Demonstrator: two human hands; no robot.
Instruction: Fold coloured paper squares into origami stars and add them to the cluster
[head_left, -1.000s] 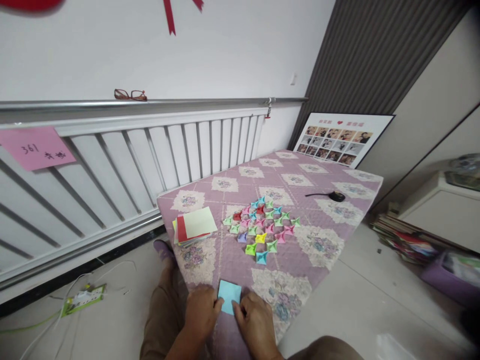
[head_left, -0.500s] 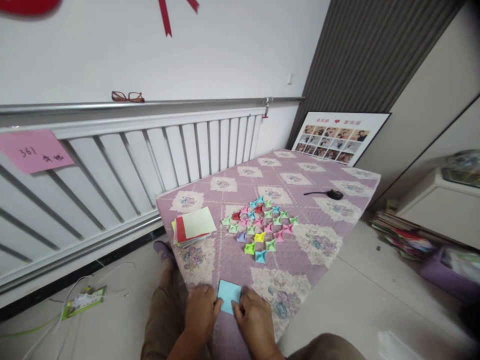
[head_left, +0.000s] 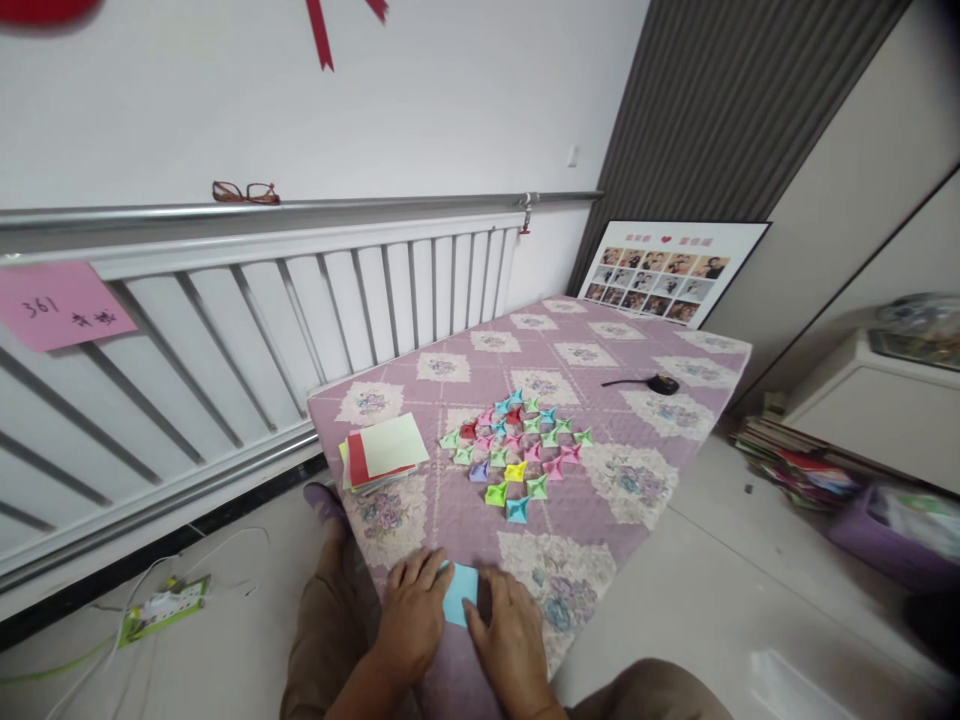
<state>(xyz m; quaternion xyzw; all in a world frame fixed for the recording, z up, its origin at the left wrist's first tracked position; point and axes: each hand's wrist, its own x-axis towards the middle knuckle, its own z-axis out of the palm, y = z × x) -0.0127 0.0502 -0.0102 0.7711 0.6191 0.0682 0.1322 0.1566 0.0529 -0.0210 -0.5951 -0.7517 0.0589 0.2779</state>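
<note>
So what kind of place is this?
It looks like a room in someone's home: there's a white radiator along the wall, a flowery cloth over the table, and a board of photos at the table's far end.

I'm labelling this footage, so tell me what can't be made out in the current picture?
Blue paper, much of its left side, head view: covered by the left hand.
Right palm, head view: hidden by the back of the right hand.
Paper stack, lower sheets, head view: mostly covered by the top ones.
Photo board, picture details, head view: too small.
Red decoration, head view: cut off by the top edge.
</note>
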